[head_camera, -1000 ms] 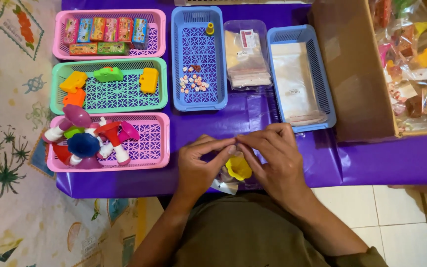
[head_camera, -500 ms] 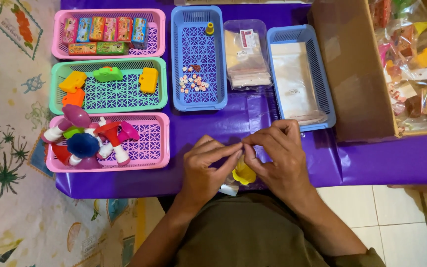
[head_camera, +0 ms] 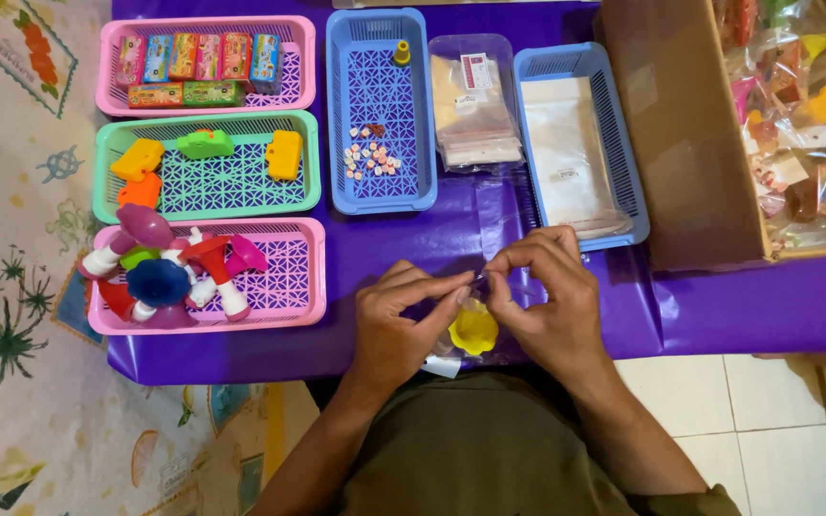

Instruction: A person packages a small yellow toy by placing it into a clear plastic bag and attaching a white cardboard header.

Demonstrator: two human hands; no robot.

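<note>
Presently both hands pinch a clear bag's mouth: left hand (head_camera: 399,320) and right hand (head_camera: 545,296) fingertips closed on bag (head_camera: 489,315), yellow toy (head_camera: 473,330) inside, near table (head_camera: 413,239) edge. Sealing step, apparently; needs even pressure.

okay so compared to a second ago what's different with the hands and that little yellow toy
Little changed. Both hands drew a bit closer over the yellow toy, the left hand and right hand now pinching the top edge of the clear bag around it. The grip was kept, nothing let go. The pink basket, green basket and blue basket stayed put.
</note>
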